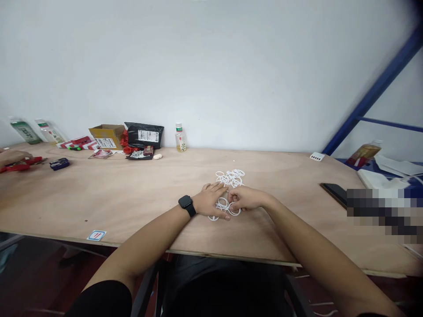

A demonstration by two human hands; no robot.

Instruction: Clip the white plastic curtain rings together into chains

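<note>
Several thin white rings point(231, 177) lie in a loose pile on the wooden table, just beyond my hands. My left hand point(210, 202), with a black watch point(187, 205) on its wrist, rests palm down with fingers stretched out over more of the rings. Between the two hands, a few white rings point(223, 203) show. Coming in from the right, my right hand point(246, 198) has curled fingers, closed at a white ring point(235, 214) close to the left hand's thumb. Its fingertips are partly hidden.
A bottle point(180, 138), a black parcel bag point(144, 135) and an open cardboard box point(107, 137) stand along the wall. At far left, another person's hand point(15, 155) is near red items. A phone point(335, 195) lies right, before a blue metal frame point(373, 90).
</note>
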